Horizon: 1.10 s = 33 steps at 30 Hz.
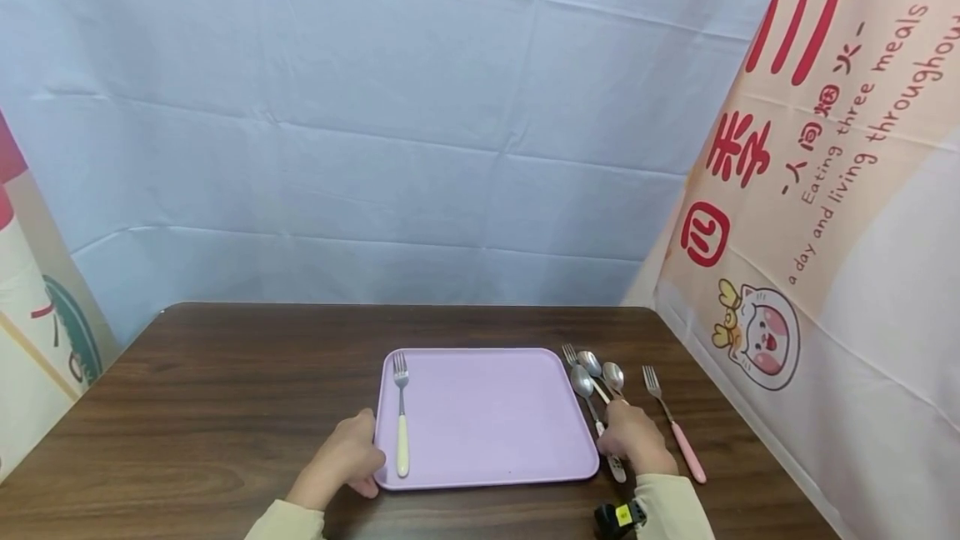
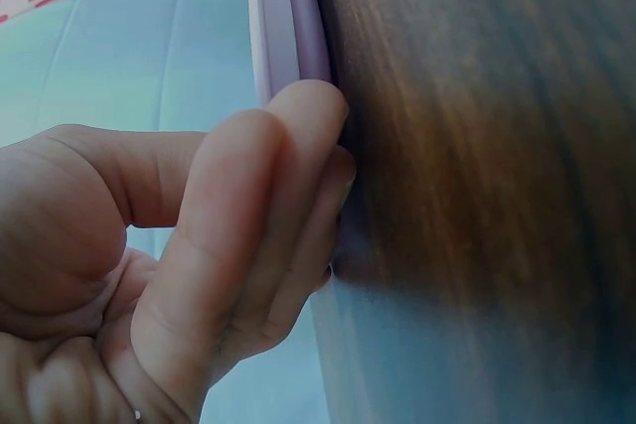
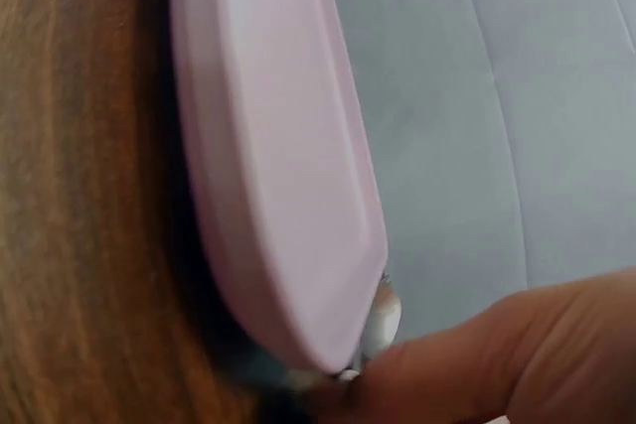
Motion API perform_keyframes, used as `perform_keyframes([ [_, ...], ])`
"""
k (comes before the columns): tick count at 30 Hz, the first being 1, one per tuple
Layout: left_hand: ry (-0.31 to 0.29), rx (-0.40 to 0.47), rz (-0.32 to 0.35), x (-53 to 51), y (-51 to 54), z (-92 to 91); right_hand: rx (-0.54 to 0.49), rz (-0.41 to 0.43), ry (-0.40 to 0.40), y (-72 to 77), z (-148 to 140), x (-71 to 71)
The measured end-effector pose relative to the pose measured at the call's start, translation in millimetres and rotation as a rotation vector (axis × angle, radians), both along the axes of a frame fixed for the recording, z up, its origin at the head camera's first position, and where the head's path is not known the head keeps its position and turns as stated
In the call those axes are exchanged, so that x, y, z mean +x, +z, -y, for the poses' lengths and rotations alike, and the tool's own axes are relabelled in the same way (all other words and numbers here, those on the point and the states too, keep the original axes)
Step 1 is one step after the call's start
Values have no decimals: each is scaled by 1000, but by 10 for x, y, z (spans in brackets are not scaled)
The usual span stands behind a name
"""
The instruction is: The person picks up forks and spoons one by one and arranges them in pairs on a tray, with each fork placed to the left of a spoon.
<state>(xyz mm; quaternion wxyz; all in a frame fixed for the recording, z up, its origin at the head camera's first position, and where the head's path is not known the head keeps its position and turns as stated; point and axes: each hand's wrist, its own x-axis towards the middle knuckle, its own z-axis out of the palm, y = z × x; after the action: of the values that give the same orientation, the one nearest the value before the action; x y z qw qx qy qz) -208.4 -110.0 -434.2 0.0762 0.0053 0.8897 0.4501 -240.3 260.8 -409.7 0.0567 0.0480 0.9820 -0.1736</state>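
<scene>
A lilac tray lies on the table with a cream-handled fork along its left side. My left hand is at the tray's left front corner. In the left wrist view its fingers reach fairly straight to the tray's rim. My right hand is low over cutlery beside the right rim, its fingertips at the handle of a spoon. In the right wrist view a finger is near the tray corner and a spoon; blur and overlap hide whether it grips anything.
Two more spoons and a fork lie bunched right of the tray. A pink-handled fork lies farther right. Dark wooden table extends left of the tray. A pale cloth hangs behind, a printed one at the right.
</scene>
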Motion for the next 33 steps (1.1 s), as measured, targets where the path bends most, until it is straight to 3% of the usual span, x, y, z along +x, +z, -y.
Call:
perform_keyframes([
  [8, -14, 38, -4, 24, -25, -14, 18, -13, -4, -89, -35, 2],
  [21, -8, 28, -5, 20, -20, -5, -22, -10, -23, -98, -31, 4],
  [33, -10, 18, 0, 5, 14, 10, -104, -30, -6, 180, 7, -25],
])
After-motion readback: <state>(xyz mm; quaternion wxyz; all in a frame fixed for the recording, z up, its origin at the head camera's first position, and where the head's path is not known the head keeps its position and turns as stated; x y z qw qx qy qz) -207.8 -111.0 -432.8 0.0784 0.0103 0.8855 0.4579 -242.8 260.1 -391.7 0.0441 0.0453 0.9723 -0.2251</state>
